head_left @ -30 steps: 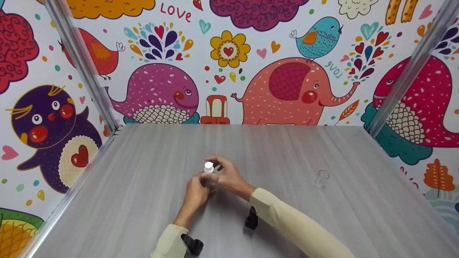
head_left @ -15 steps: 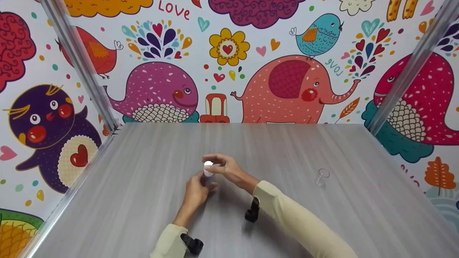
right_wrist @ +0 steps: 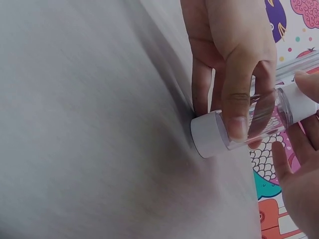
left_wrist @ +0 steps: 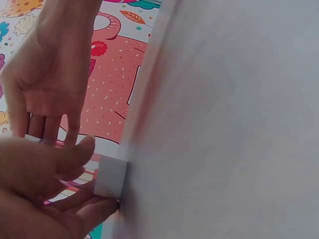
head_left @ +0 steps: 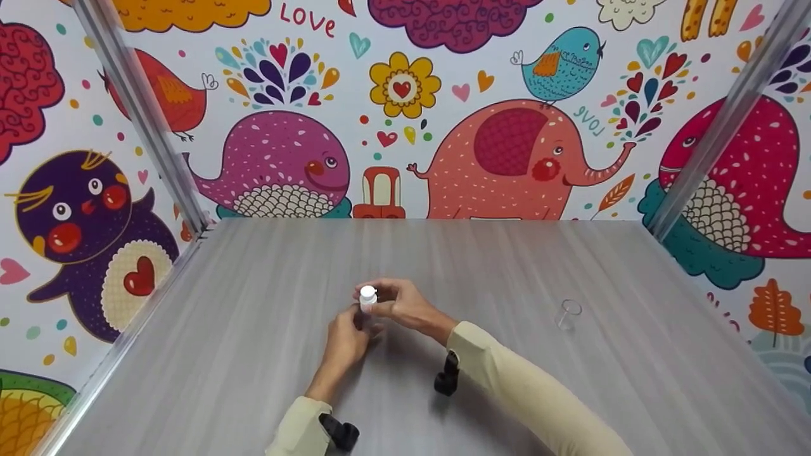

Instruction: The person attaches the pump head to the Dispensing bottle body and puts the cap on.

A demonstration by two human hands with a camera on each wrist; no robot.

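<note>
A clear cylindrical pump bottle (head_left: pixel 367 297) stands upright between both hands, its white pump top facing up in the head view. The right wrist view shows its see-through body (right_wrist: pixel 271 122), white bottom band (right_wrist: pixel 206 136) and white collar (right_wrist: pixel 298 103). My left hand (head_left: pixel 345 337) grips the lower body, thumb along one side. Higher up, my right hand (head_left: pixel 408 310) holds the white collar between thumb and fingers. The bottle's bottom sits right at the tabletop in both wrist views. Fingers hide part of the body.
A clear open-rimmed cap or cup (head_left: pixel 568 315) stands on the grey wood-grain table (head_left: pixel 494 266) to the right. Behind the table rises a cartoon-printed wall (head_left: pixel 393 139), with metal posts (head_left: pixel 149 120) at the corners.
My right hand's fingers rose and loosened around the pump top, then came back down around the collar with a new hold. My left hand stays in place on the bottle.
</note>
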